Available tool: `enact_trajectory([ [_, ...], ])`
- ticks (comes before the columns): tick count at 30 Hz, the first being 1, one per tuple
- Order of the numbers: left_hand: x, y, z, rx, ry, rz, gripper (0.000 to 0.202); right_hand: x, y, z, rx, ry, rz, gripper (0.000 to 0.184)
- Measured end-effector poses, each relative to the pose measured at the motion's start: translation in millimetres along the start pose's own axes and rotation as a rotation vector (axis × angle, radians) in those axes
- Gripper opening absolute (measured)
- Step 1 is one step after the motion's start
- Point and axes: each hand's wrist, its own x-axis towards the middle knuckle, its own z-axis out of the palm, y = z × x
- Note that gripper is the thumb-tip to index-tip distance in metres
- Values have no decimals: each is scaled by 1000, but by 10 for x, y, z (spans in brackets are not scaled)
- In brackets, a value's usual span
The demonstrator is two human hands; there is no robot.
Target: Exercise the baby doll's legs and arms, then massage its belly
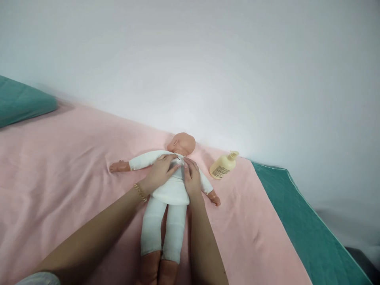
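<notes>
In the head view, the doll (169, 191) lies on the pink sheet (80, 158), its long axis running away from the wearer, head toward the wall (190, 63), legs nearest, arms spread. The left hand (161, 172) and right hand (192, 176) rest on its upper body, fingers loosely extended, gripping nothing. A bottle (222, 167) sits to the right.

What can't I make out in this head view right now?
Head view, all:
Doll's feet: cut off by the bottom edge.
Doll's face: turned away from the camera.
Torso under the left hand and right hand: covered by them.
Bottle's label wording: too small.
</notes>
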Motion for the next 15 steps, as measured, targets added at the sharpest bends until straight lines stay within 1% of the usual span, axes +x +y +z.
enact_trajectory([
  [2,0,39,-137,-32,-4,19,45,-20,-82,-108,15,48,9,33],
  [4,-6,114,-329,-22,-11,67,43,-41,-182,-252,8,90,47,27],
  [5,-14,162,-438,-7,-33,95,39,-53,-238,-333,13,80,69,25],
  [6,-28,214,-548,4,-65,104,36,-65,-297,-417,28,30,89,24],
  [7,-48,266,-654,1,-137,104,35,-79,-356,-499,56,-55,104,24],
  [9,-105,358,-834,-29,-318,151,36,-109,-470,-644,100,-310,117,25],
  [11,-172,422,-946,-72,-529,191,33,-138,-561,-744,113,-558,121,25],
  [12,-203,442,-975,-96,-623,217,33,-151,-592,-772,117,-656,121,23],
  [13,-230,455,-986,-124,-697,246,33,-163,-612,-786,119,-731,122,21],
  [14,-251,460,-982,-153,-742,275,34,-173,-619,-788,121,-781,123,19],
  [15,-266,458,-966,-182,-760,294,35,-183,-614,-780,121,-808,126,17],
])
